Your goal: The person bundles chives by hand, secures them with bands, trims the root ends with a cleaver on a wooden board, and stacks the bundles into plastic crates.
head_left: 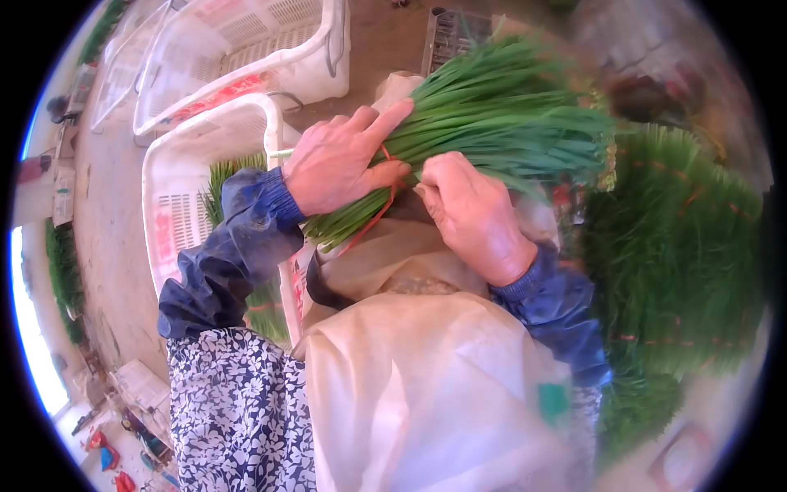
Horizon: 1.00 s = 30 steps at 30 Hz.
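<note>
A thick bunch of green chives (pixel 508 115) lies across my lap, its leafy ends fanned to the upper right and its cut stems at the lower left. Around the stems runs a red tie (pixel 377 217). My left hand (pixel 348 160) is wrapped over the stem part from above, thumb along the tie. Close beside it, my right hand (pixel 475 209) is curled at the near edge of the bunch, fingertips pinched together. What sits between those fingertips is too small to make out. A pale cloth (pixel 434 369) covers my lap beneath.
To the left stands a white plastic crate (pixel 152 197) with green bunches inside. Another white crate (pixel 328 82) is behind it. Many tied green bunches (pixel 672 254) are piled at the right. A dark grey crate (pixel 447 41) sits at the back.
</note>
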Motion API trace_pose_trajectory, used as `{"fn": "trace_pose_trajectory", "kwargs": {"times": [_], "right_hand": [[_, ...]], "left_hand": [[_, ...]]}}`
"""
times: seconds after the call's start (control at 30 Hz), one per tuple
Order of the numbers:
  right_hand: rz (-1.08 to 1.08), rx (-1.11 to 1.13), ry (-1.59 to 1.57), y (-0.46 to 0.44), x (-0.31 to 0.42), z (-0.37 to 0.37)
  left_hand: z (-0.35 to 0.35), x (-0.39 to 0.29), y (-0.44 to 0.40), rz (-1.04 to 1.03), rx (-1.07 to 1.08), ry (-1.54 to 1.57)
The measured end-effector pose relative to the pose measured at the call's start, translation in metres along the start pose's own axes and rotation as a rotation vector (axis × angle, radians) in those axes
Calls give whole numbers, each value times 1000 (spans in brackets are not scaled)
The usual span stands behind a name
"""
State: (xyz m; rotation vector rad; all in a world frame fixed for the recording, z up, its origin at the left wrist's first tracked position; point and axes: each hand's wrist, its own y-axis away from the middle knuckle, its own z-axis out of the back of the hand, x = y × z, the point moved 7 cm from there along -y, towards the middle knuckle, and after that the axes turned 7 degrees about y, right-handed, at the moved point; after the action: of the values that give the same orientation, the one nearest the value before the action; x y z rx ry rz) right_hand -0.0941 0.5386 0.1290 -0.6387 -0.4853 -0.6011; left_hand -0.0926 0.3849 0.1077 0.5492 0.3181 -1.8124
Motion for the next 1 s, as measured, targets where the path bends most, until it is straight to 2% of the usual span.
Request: {"fn": "trace_pose_trajectory", "kwargs": {"times": [0.13, 0.2, 0.23, 0.27, 0.3, 0.37, 0.4, 0.47, 0.5, 0.53, 0.57, 0.63, 0.7, 0.77, 0.83, 0.9, 0.97, 1.0], "right_hand": [[-85, 49, -110, -2, 2, -8], [201, 99, -353, 8, 32, -17], [166, 214, -463, 13, 38, -24], [167, 235, -468, 16, 42, -17], [177, 251, -463, 18, 41, -7], [46, 99, -363, 34, 14, 25], [-10, -12, -315, 57, -8, 44], [-431, -300, -228, 96, -48, 84], [-533, -310, 121, 109, -57, 107], [-517, -328, 396, 123, -63, 125], [-407, -450, 628, 130, -54, 138], [-487, -474, 478, 156, -88, 115], [-595, -395, 156, 156, -94, 100], [-433, -411, 102, 146, -78, 95], [-389, -533, 60, 138, -66, 112], [-367, -615, -6, 135, -64, 128], [-300, -682, 101, 137, -59, 142], [-390, -589, 38, 142, -70, 137]], "left_hand": [[-3, 4, -2, 26, 59, 9], [-4, 4, -1, 19, 86, 34], [-3, 6, -1, 11, 116, 71], [0, 8, -2, 3, 126, 211], [6, 5, -3, -9, 110, 197], [6, 7, -6, 175, 213, 305], [-4, 8, -8, 166, 136, 232], [-5, -16, -16, 142, 188, 174], [-7, -25, -17, 142, 249, 120], [-14, -27, -18, 97, 215, 115], [-18, -31, -16, 76, 221, 109], [-27, -21, -19, -74, 120, 156], [-22, -31, -17, -114, 54, 228], [-10, -48, -15, -172, 4, 160], [5, -66, -8, -52, 17, 21], [17, -91, -5, -98, 25, -101], [18, -120, 6, -347, -97, -582], [12, -121, 8, -342, -45, -586]]}}
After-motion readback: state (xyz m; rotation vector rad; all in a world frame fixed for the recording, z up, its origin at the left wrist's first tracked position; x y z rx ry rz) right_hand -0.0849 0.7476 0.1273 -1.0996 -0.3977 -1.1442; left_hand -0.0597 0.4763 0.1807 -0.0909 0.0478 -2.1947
